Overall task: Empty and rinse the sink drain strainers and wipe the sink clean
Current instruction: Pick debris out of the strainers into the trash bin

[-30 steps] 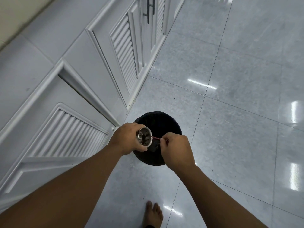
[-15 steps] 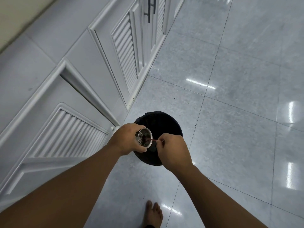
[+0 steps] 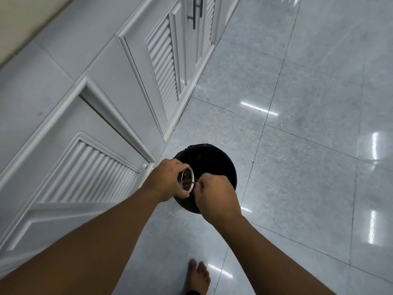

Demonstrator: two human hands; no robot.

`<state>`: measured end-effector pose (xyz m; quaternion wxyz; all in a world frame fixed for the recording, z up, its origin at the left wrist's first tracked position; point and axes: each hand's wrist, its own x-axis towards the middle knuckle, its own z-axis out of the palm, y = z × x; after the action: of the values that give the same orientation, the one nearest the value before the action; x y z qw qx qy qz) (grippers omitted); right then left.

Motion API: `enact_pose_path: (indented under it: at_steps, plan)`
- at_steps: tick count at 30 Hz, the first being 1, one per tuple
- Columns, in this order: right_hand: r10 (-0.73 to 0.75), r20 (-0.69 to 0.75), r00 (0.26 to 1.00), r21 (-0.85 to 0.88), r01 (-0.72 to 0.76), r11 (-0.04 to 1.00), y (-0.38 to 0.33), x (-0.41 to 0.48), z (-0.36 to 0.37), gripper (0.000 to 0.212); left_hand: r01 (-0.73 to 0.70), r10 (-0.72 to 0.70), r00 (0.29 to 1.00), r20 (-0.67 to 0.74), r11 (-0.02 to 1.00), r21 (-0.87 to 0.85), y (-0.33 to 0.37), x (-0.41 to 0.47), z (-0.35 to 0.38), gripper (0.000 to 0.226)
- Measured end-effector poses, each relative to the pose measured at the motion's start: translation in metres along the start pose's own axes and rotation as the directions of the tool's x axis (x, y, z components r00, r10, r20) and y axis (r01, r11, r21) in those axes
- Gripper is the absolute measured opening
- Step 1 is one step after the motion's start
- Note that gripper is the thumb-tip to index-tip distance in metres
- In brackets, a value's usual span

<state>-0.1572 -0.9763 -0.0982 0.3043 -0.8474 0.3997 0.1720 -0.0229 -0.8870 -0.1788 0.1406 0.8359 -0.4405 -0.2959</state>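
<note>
Most of my view is the grey tiled floor (image 3: 297, 103), glossy, with lamp reflections on it. Next in size are the white cabinet doors (image 3: 95, 167) with louvred panels, which run along the left side. Near their foot stands a round black bin (image 3: 208, 158), open at the top, and both hands work directly above its mouth. One bare foot (image 3: 197, 275) shows at the bottom edge.

The left hand (image 3: 168, 179) holds the strainer (image 3: 187, 179), a small metal cup with a bright rim, tipped on its side so that the opening faces the right hand. Its fingers are curled round the wall of the cup, and the thumb lies under the rim. The right hand (image 3: 217, 196) is closed into a loose fist just beside it. Thumb and forefinger seem to pinch a thin reddish stick (image 3: 194, 182), whose tip reaches into the cup. The other fingers are folded in. Dark bits sit inside the cup, but I cannot tell what they are.

I judge the step as picking out stuck dirt over the bin; rinsing and wiping are not yet done. The strainer should be light and stiff, thin steel, probably wet and so slippery. I would take it round the wall, under the rim, not by the perforated bottom, and squeeze only moderately. If it slips, it falls into the bin.
</note>
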Motion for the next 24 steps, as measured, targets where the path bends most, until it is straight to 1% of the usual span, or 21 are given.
enact_pose_path:
  at_steps: [3,5,9,11,14,16,18,20,22,24]
  plan:
    - [-0.003,0.079,0.997,-0.004,0.003,1.0,-0.002,0.0,0.002,0.014,0.003,-0.005,1.0,0.029,0.999,0.052,0.004,0.001,0.001,0.08]
    - [0.03,0.076,0.997,-0.004,-0.03,1.0,0.003,0.002,-0.002,0.017,0.026,-0.029,0.999,0.04,0.998,0.065,0.006,0.0,0.002,0.087]
    - [0.078,0.028,0.997,0.006,-0.078,0.997,0.015,-0.003,-0.009,0.019,0.062,-0.067,0.996,0.05,0.993,0.099,0.006,0.0,0.003,0.092]
    - [0.058,0.004,0.998,0.024,-0.058,0.998,0.015,-0.008,-0.009,0.019,0.071,-0.077,0.996,0.054,0.993,0.097,0.008,0.0,0.006,0.092]
    - [0.003,0.076,0.997,0.027,-0.005,1.0,0.01,-0.011,0.0,0.018,0.065,-0.07,0.996,0.051,0.993,0.095,0.012,-0.002,0.01,0.091]
    - [0.009,0.104,0.995,0.029,-0.013,1.0,0.012,-0.009,0.005,0.019,0.062,-0.067,0.997,0.048,0.994,0.092,0.014,-0.002,0.011,0.09]
    - [0.069,0.073,0.995,0.047,-0.073,0.996,0.02,-0.007,0.004,0.018,0.068,-0.073,0.996,0.06,0.994,0.089,0.016,-0.002,0.01,0.091]
    - [0.117,-0.002,0.993,0.08,-0.117,0.99,0.029,-0.008,0.001,0.02,0.079,-0.085,0.994,0.071,0.993,0.085,0.015,-0.002,0.008,0.091]
    - [0.107,-0.049,0.993,0.106,-0.101,0.989,0.031,-0.013,-0.001,0.022,0.09,-0.097,0.992,0.075,0.992,0.089,0.015,-0.003,0.006,0.091]
    - [0.05,-0.004,0.999,0.107,-0.049,0.993,0.028,-0.017,0.001,0.021,0.09,-0.095,0.993,0.068,0.993,0.079,0.018,-0.003,0.008,0.09]
